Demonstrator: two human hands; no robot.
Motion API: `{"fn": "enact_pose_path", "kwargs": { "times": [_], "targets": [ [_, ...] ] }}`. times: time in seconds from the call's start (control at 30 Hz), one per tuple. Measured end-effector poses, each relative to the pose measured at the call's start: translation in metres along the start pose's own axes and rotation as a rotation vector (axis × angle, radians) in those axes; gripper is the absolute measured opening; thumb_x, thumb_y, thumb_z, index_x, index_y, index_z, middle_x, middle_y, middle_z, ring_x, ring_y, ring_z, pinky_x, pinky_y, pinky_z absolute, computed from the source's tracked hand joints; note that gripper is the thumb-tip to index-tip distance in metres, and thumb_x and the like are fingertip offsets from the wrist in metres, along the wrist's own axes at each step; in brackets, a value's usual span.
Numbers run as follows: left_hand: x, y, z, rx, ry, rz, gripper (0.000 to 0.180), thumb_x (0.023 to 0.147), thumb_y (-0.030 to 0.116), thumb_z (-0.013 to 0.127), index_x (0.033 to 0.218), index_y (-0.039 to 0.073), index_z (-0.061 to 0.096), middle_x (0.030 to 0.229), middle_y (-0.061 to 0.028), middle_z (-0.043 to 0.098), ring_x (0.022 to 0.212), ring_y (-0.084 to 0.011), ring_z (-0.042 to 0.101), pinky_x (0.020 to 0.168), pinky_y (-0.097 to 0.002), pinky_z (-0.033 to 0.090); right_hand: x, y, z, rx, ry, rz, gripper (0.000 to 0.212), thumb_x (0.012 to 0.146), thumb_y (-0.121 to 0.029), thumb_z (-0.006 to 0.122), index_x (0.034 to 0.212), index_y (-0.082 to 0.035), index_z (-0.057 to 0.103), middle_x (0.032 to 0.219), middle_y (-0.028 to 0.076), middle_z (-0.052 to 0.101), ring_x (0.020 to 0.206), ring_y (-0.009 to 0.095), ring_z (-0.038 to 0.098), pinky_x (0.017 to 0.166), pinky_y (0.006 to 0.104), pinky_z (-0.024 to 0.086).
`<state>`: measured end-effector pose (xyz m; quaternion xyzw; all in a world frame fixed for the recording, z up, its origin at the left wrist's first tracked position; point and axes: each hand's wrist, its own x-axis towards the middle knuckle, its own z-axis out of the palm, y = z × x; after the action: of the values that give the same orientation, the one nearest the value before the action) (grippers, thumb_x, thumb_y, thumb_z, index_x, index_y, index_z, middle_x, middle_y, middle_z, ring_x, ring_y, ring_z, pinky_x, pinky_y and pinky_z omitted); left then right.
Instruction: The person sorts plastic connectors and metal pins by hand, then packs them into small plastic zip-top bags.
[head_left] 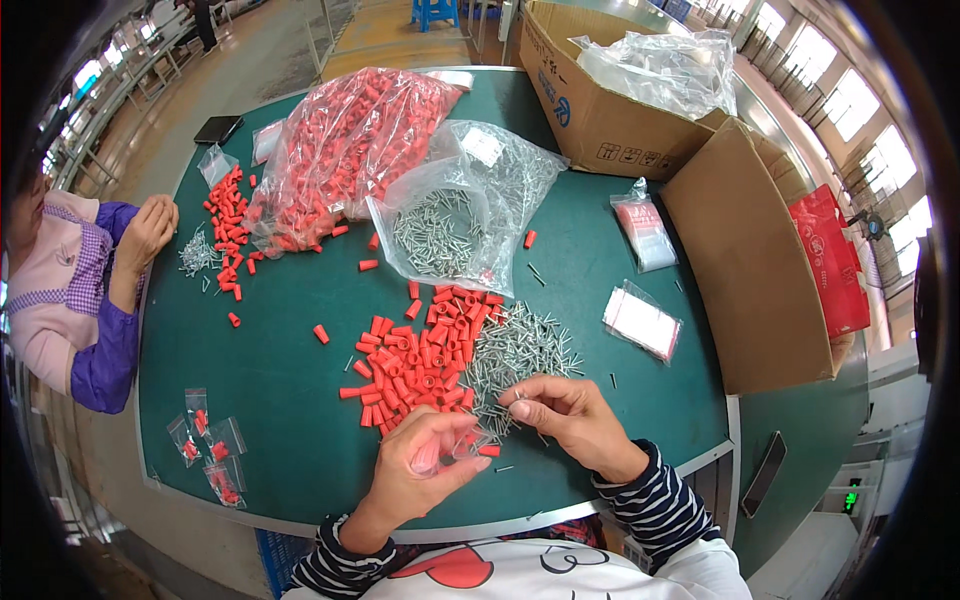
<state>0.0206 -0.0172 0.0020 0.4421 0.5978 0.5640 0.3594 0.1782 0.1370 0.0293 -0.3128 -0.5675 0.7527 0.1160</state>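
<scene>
My left hand (pixel 400 480) is closed around a small clear plastic bag (pixel 466 442), whose mouth points toward my right hand. Thumb and forefinger of my right hand (pixel 575 422) pinch together at the near edge of a pile of small silver screws (pixel 525 345); a bit of metal shows at their tips. Against the screws' left side lies a heap of hollow, tapered red plastic caps (pixel 405 375). One red cap (pixel 489 451) rests just beyond my left fingertips. What lies under my left fingers is hidden.
A large clear bag of red caps (pixel 350 150) and an open bag of screws (pixel 435 235) stand behind. Small filled bags (pixel 220 450) lie front left. Flat bag stacks (pixel 642 320) and cardboard boxes (pixel 745 260) are right. A co-worker's hands (pixel 150 232) are at left.
</scene>
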Motion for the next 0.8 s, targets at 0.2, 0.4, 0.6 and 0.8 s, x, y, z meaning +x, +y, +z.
{"fn": "enact_pose_path", "kwargs": {
  "times": [0.2,0.4,0.6,0.8],
  "targets": [
    [0.001,-0.003,0.003,-0.098,0.035,-0.010,0.048,0.069,-0.005,0.082,0.112,-0.003,0.063,0.087,-0.0023,0.051,0.076,-0.0080,0.049,0.073,-0.0241,0.045,-0.003,0.005,-0.019,-0.156,0.113,-0.174,0.018,0.091,-0.017,0.069,0.099,-0.001,0.072,0.091,0.000,0.067,0.081,0.004,0.056,0.070,0.0197,0.045],
    [0.002,-0.001,0.005,0.016,-0.011,0.033,0.049,0.070,-0.007,0.080,0.116,-0.003,0.061,0.090,-0.0033,0.051,0.080,-0.0087,0.051,0.073,-0.0244,0.047,-0.009,-0.005,-0.007,0.023,-0.019,-0.030,0.015,0.090,-0.015,0.071,0.097,-0.001,0.072,0.087,-0.001,0.066,0.075,0.002,0.054,0.064,0.0195,0.043],
    [0.002,-0.007,0.008,-0.029,0.037,0.036,0.048,0.070,0.003,0.083,0.114,0.002,0.063,0.090,-0.0050,0.060,0.080,-0.0121,0.061,0.070,-0.0270,0.050,-0.007,-0.021,0.020,-0.491,-0.131,-0.400,0.017,0.085,-0.005,0.071,0.102,-0.002,0.070,0.080,0.006,0.059,0.069,0.012,0.059,0.056,0.0246,0.044],
    [0.002,-0.014,0.006,-0.056,0.086,0.052,0.045,0.070,0.004,0.084,0.110,0.002,0.063,0.089,-0.0065,0.061,0.076,-0.0121,0.061,0.068,-0.0269,0.051,0.002,-0.040,0.021,-0.571,-0.123,-0.493,0.029,0.084,-0.002,0.069,0.112,-0.002,0.066,0.084,0.010,0.060,0.075,0.020,0.063,0.062,0.0312,0.052]
  ]
}}
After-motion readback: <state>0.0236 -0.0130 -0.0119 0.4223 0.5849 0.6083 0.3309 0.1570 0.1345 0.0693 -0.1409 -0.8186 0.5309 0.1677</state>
